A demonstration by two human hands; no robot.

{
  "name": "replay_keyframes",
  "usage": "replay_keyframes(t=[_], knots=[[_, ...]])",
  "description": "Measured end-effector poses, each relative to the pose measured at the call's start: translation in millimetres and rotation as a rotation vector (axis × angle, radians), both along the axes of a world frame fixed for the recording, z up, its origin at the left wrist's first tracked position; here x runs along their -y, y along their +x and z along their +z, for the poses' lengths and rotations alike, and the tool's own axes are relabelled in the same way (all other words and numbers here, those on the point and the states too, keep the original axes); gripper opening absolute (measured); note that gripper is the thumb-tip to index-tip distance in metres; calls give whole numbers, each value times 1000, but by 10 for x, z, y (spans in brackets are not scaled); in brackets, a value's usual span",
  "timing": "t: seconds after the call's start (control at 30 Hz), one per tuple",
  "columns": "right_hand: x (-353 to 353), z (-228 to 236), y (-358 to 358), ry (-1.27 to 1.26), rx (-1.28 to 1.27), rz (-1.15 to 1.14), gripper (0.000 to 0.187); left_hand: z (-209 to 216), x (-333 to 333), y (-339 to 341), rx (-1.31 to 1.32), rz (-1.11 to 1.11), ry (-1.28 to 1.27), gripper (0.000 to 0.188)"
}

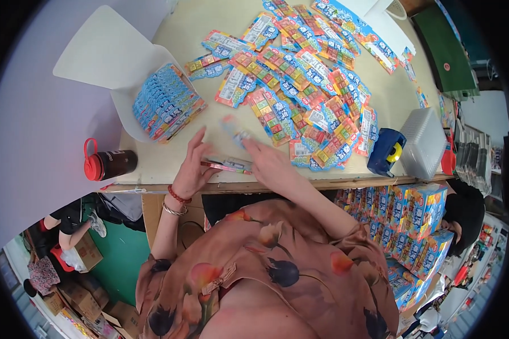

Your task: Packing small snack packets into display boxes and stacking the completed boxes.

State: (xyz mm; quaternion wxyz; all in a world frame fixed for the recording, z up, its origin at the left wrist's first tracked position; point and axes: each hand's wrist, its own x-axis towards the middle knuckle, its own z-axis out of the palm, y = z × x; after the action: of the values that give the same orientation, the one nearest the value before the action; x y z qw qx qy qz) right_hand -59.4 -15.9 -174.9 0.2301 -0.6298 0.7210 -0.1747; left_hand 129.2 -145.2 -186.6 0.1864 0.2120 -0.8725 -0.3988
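Note:
My left hand [189,170], with a red bead bracelet and a metal bangle at its wrist, is near the table's front edge. Its thumb and fingers are around one end of a thin stack of candy packs [232,164]. My right hand [272,168] is beside the stack's other end, fingers pinched on a single candy pack [236,131] that is smeared by motion. Beyond my hands lies a loose heap of flat, colourful candy packs [288,70], some face up, some face down. At the left, a white open box [119,110] holds a neat row of blue packs [164,104].
A dark bottle with a red lid [110,162] stands at the left. To the right are a blue tape dispenser [385,151] and stacked clear plastic trays [425,144]. Printed boxes [415,212] are piled below the table's right edge. Another person [466,217] is beyond them.

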Motion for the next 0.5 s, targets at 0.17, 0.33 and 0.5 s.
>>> replay_keyframes(t=[0.17, 0.33, 0.5], knots=[[-55, 72, -248, 152, 606, 170, 38, -85, 116, -92, 139, -205, -111, 60], [89, -162, -633, -138, -343, -570, 53, -53, 166, -207, 134, -252, -166, 60], [199, -239, -538, -114, -263, -492, 58, -71, 146, -327, 117, -141, -37, 65]])
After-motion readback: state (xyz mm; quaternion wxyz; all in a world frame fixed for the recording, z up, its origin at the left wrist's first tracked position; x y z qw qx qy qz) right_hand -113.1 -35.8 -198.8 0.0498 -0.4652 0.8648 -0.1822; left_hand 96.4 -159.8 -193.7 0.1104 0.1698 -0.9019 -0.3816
